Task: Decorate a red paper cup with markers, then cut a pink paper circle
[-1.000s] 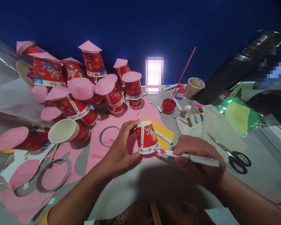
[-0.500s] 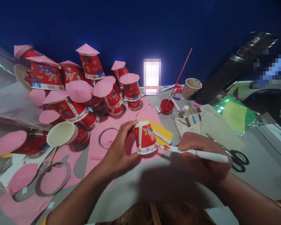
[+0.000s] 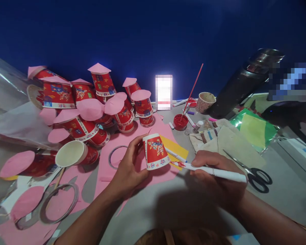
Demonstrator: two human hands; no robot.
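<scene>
My left hand (image 3: 131, 166) is closed around a red-painted paper cup (image 3: 155, 151), held upside down with its printed figure facing me. Flower marks run along the cup's white lower band. Between the fingers of my right hand (image 3: 216, 173) is a white marker (image 3: 209, 171) with a red-smeared front end. Its tip meets or nearly meets the cup's lower right edge. Beneath the cup lie pink paper (image 3: 105, 178) and a yellow sheet (image 3: 182, 149) with another marker (image 3: 177, 155) on it.
Stacked red cups with pink paper cones (image 3: 99, 68) crowd the left. Behind my hands stands a red paint pot (image 3: 180, 122) with a thin stick in it. To the right are scissors (image 3: 258, 180), a cloth (image 3: 232, 139) and a black flask (image 3: 241, 81). Tape rings (image 3: 44, 219) lie front left.
The cup has turned in my left hand, bringing its printed figure further left and towards me. The marker tip stays at its lower right edge. My view has shifted slightly.
</scene>
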